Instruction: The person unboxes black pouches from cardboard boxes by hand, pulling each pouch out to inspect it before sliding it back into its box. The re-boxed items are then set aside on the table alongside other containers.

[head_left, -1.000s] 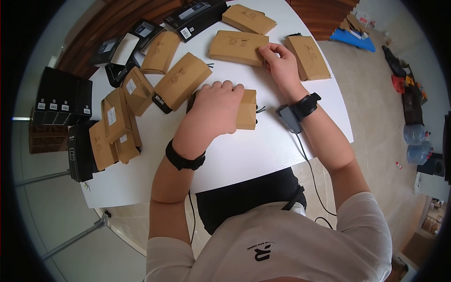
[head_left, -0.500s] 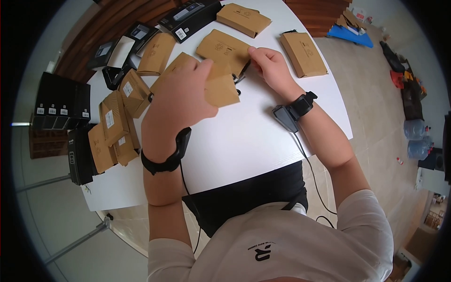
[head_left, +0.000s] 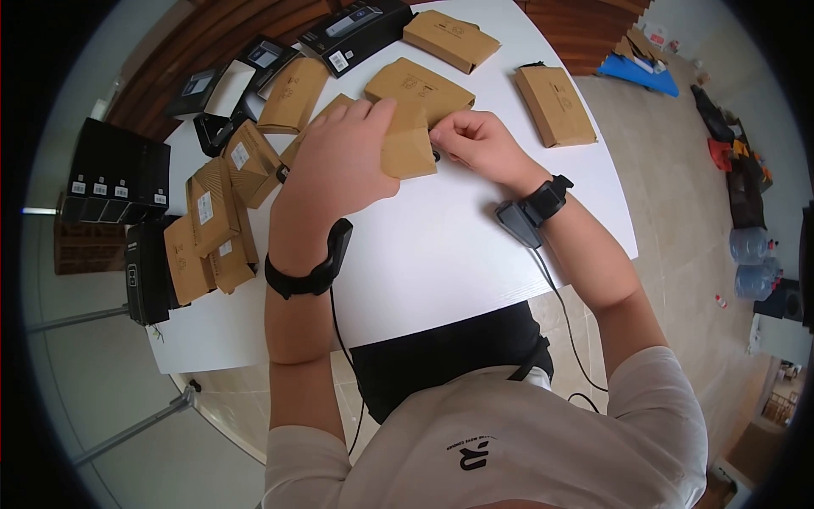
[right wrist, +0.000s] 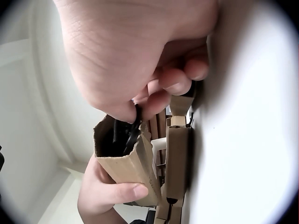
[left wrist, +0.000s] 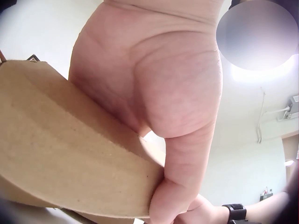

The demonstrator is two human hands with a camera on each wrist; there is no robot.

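Note:
My left hand point(head_left: 343, 170) grips a small brown cardboard box point(head_left: 409, 151) and holds it above the white table point(head_left: 441, 254), tilted, with its open end toward my right hand point(head_left: 468, 138). In the right wrist view the fingers of the right hand point(right wrist: 140, 60) pinch a thin black item point(right wrist: 133, 131) at the open mouth of the box point(right wrist: 133, 168). It sits partly inside the box, and I cannot tell what it is. The left wrist view shows the left hand's palm point(left wrist: 154, 79) pressed on the box point(left wrist: 65, 158).
More brown boxes lie on the table: one just behind the hands point(head_left: 424, 83), one at the far edge point(head_left: 449, 38), one at the right point(head_left: 555, 106), and a pile at the left point(head_left: 212, 225). Black boxes point(head_left: 119, 174) line the left and far side point(head_left: 356, 30).
My left hand has lifted the box off the table and brought it toward the right hand. The right hand left the far brown box and now pinches at the held box's open end.

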